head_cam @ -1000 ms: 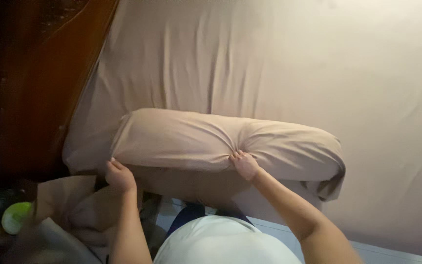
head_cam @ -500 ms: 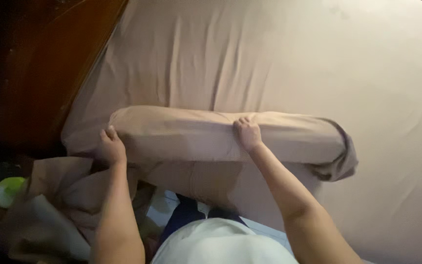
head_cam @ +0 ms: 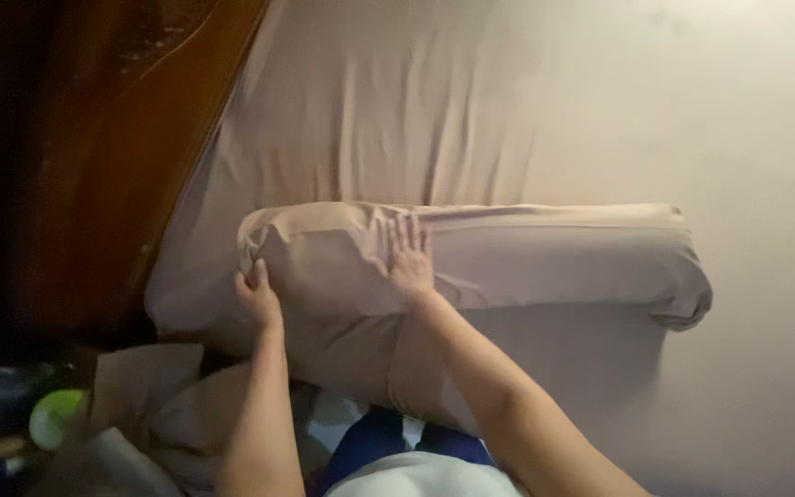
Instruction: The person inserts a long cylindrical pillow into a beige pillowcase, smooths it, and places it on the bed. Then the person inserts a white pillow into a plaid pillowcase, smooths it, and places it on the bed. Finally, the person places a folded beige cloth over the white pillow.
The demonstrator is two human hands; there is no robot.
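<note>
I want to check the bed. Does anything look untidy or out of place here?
Slightly. The pillow lies straight, but its cover bunches at the right end. The bed sheet is wrinkled above it, and loose beige cloth is heaped beside the bed, lower left.

Left hand [head_cam: 258,293] curled gripping, right hand [head_cam: 409,262] flat with fingers spread.

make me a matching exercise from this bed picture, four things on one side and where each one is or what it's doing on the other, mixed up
Things:
1. left hand
2. right hand
3. wooden headboard
4. green round thing

Places or states:
A. lower left corner, in the dark clutter
B. flat on top of the rolled beige pillow
C. gripping the pillow's left end
D. along the left edge of the bed sheet

Pairs: 1-C, 2-B, 3-D, 4-A
</note>
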